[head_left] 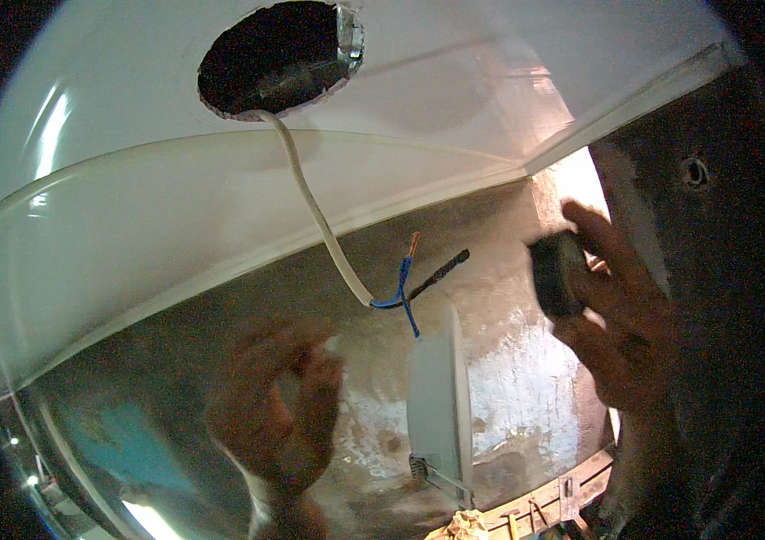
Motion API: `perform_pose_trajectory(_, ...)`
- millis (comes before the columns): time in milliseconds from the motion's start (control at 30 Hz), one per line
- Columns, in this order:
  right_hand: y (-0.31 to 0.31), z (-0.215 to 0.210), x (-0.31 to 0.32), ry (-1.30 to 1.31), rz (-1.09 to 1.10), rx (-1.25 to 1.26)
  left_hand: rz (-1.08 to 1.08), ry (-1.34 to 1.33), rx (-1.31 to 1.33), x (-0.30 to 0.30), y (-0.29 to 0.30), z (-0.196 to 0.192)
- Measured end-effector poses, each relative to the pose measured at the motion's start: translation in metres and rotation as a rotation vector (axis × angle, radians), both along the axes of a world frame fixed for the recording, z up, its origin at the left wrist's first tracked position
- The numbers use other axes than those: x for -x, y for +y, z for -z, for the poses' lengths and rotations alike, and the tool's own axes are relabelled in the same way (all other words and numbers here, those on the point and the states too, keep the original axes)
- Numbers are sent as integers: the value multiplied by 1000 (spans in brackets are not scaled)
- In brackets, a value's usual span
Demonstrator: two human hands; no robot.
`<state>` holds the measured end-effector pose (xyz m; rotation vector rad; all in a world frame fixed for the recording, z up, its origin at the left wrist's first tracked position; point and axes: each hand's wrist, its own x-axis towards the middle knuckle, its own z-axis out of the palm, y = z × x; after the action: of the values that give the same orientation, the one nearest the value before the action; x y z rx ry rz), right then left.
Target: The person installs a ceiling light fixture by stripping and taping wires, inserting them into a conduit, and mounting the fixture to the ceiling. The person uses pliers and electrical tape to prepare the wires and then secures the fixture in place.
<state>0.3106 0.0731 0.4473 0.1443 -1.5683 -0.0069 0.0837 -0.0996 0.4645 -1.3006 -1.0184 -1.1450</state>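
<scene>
Closest to the camera are the person's 2 hands, the left hand low on the left and the right hand raised on the right. Blur softens the left hand: its fingers are bent toward the thumb, and I cannot tell whether they pinch anything. Behind it to the left, a teal patch marks the brownish wall.

Overhead, a glossy white ceiling has a rough-edged round hole, dark inside. Out of its lower rim hangs a white cable, curving down to the right, well apart from both hands. At its end the covering stops and thin wires spread out: a blue wire points up with bare copper at its tip, a black wire slants up to the right, and another blue length drops to the top edge of a pale flat panel. Whether it joins the panel, I cannot tell. The panel is seen nearly edge-on, with a metal clip at its lower end.

Below, a wooden board runs beside a yellowish bundle.

Farther right, the right hand's thumb and fingers grip a dark roll, near the wires but apart from them. Beyond stands a dark wall with a small ragged opening.
</scene>
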Motion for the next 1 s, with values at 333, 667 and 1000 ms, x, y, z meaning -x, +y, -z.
perform_pose_trajectory(333, 5, -66, 39, -33, 156, -304, 135, 113, 241, -38, 22, -64)
perform_pose_trajectory(667, 29, -103, 34, -239, -11, -307, 441, -162, 314, -28, 42, -60)
perform_pose_trajectory(1000, 23, -92, 58, -414, -182, -323, 472, -304, 206, -22, 41, -39)
